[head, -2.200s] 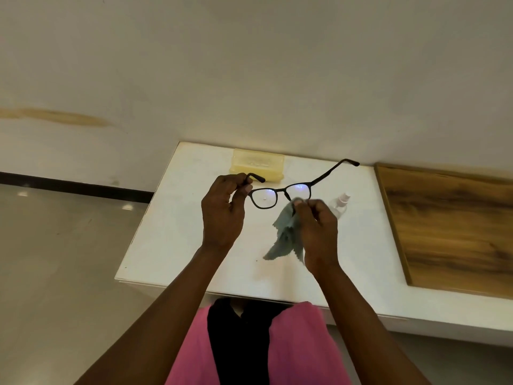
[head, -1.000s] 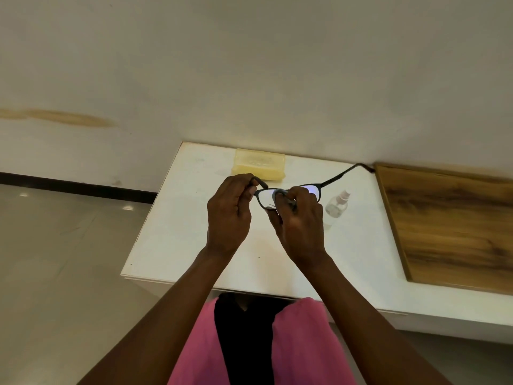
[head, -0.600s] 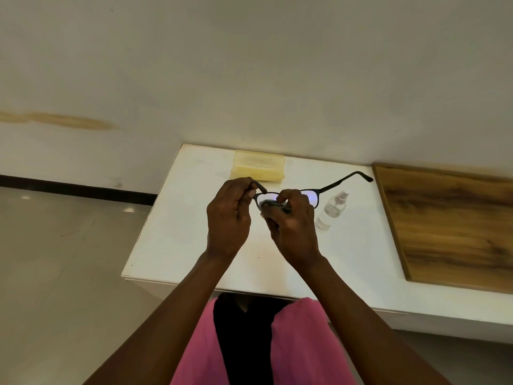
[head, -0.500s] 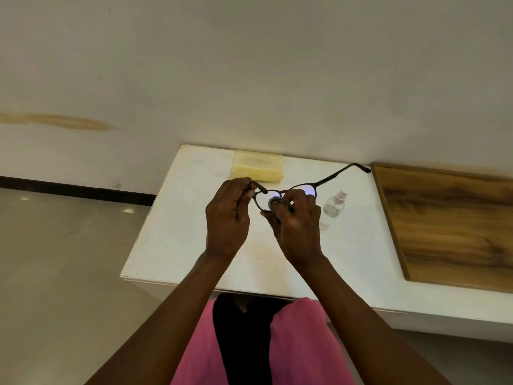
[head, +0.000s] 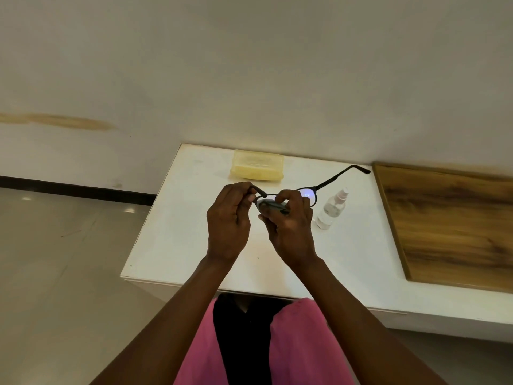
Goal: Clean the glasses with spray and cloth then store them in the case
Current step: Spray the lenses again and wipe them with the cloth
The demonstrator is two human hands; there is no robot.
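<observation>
Left hand (head: 227,220) pinches glasses (head: 308,193) by the left temple, above desk (head: 172,240) middle. Right hand (head: 288,223) fingers curled, pinching cloth (head: 270,204) onto the left lens. Spray (head: 331,209) lies just right; case (head: 257,168) at back edge.

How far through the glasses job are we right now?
Spraying looks finished: the spray bottle lies on the table, out of either hand. Wiping is under way: the left hand holds the glasses by one temple, while the right hand pinches the cloth onto a lens. Left to do: the yellow case sits closed by the wall, so storing hasn't started.
</observation>
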